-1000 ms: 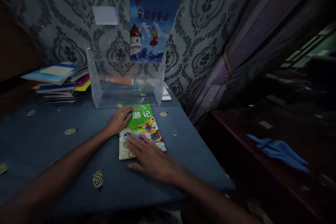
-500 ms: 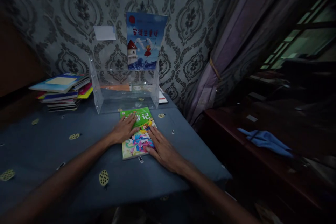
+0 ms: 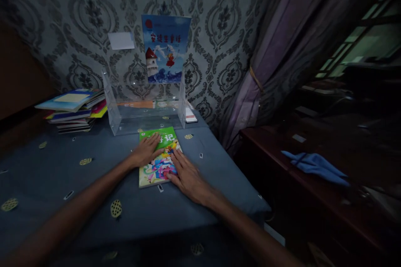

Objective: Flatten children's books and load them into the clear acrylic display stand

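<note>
A children's book (image 3: 156, 169) with a green top and a colourful picture cover lies closed on the blue tablecloth (image 3: 94, 221). My left hand (image 3: 146, 151) rests flat over its upper left part, fingers stretched out and hiding some of the title. Along the book's right edge lies my right hand (image 3: 189, 177), fingers extended onto the cover. Just behind the book stands a clear acrylic rack (image 3: 142, 124). Above the rack's right side, a blue book (image 3: 166, 50) with a castle picture stands upright.
To the left is a stack of books (image 3: 75, 110). A white card (image 3: 121, 41) shows against the patterned wall behind. More books (image 3: 190, 113) lie beyond the rack's right side. A purple curtain (image 3: 244, 104) hangs at the right, near a dark red cabinet (image 3: 269, 146) with a blue cloth (image 3: 315, 167).
The view has shifted slightly, so the table and book appear a little further left. Both hands stay flat on the book, in nearly the same places.
</note>
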Available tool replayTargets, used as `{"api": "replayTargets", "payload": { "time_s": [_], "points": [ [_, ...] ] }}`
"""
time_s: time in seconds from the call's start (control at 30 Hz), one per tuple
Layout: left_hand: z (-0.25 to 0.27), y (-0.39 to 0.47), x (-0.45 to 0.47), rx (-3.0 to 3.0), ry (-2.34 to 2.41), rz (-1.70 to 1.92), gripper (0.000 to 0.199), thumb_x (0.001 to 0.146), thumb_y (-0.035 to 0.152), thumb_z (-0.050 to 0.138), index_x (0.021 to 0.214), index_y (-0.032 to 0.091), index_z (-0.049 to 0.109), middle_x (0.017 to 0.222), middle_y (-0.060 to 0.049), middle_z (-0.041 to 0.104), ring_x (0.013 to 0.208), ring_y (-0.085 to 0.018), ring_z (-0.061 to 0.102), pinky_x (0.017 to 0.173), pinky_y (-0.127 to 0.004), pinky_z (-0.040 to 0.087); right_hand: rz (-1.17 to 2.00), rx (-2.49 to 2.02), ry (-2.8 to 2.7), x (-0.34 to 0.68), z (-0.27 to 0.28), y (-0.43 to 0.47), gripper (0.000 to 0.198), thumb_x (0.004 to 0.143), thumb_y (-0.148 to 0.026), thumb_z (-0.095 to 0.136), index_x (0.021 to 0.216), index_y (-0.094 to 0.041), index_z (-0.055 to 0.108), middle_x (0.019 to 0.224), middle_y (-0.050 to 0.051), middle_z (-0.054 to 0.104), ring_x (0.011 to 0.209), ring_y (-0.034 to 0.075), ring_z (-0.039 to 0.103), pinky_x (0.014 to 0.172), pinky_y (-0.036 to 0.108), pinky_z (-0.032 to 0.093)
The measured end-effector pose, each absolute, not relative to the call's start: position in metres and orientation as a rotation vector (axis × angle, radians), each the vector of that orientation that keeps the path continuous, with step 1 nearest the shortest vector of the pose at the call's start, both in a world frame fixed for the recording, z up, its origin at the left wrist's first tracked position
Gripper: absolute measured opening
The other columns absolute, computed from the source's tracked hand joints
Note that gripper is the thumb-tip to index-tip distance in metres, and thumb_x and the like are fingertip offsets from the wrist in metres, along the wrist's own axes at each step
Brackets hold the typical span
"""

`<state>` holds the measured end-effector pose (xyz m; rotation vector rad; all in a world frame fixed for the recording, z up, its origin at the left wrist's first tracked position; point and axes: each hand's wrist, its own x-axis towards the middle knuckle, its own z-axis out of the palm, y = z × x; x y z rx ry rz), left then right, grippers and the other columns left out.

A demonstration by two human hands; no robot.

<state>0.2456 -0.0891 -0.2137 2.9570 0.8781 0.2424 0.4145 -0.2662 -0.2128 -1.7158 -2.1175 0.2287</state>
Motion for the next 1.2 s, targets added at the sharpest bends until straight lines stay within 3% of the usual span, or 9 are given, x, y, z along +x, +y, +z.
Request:
{"api": "replayTargets", "payload": {
  "time_s": [0.13,0.37,0.73,0.9,1.2],
  "points": [
    [-0.213,-0.062,0.262,2.954,0.937,0.252,0.063,0.102,0.05,0.029,0.148,0.008,0.038,0.156,-0.021,0.032,0.147,-0.032,0.029,0.115,-0.052,0.027,0.248,-1.733,-2.122,0.413,-0.208,-0.269,0.072,0.1,-0.054,0.038,0.153,-0.007,0.028,0.162,0.019,0.021,0.151,0.028,0.015,0.122,0.048,0.023],
    [-0.207,-0.057,0.289,3.017,0.735,0.246,0.052,0.103,0.037,0.027,0.148,0.014,0.038,0.157,-0.014,0.035,0.146,-0.024,0.032,0.117,-0.045,0.027,0.25,-1.744,-2.1,0.413,-0.209,-0.269,0.072,0.1,-0.057,0.037,0.154,-0.009,0.029,0.162,0.018,0.023,0.151,0.027,0.016,0.122,0.048,0.024],
    [-0.205,-0.093,0.301,2.965,0.361,0.323,0.052,0.105,0.04,0.025,0.149,0.018,0.039,0.157,-0.011,0.036,0.147,-0.02,0.029,0.12,-0.041,0.024,0.171,-1.816,-2.138,0.408,-0.206,-0.275,0.069,0.097,-0.05,0.048,0.15,-0.007,0.037,0.157,0.021,0.032,0.147,0.031,0.028,0.118,0.051,0.032],
    [-0.211,-0.093,0.265,2.948,0.651,0.422,0.055,0.103,0.047,0.031,0.147,0.015,0.041,0.154,-0.013,0.041,0.145,-0.024,0.033,0.119,-0.045,0.027,0.172,-1.766,-2.232,0.417,-0.184,-0.262,0.056,0.099,-0.047,0.045,0.144,-0.013,0.048,0.149,0.018,0.048,0.14,0.029,0.042,0.119,0.055,0.028],
    [-0.231,-0.084,0.226,2.885,1.06,0.635,0.052,0.102,0.04,0.033,0.144,0.013,0.044,0.151,-0.018,0.044,0.144,-0.03,0.036,0.113,-0.052,0.034,0.191,-1.709,-2.279,0.415,-0.187,-0.151,0.05,0.099,-0.032,0.045,0.144,-0.01,0.046,0.15,0.017,0.047,0.143,0.026,0.037,0.12,0.052,0.025]
  ]
}}
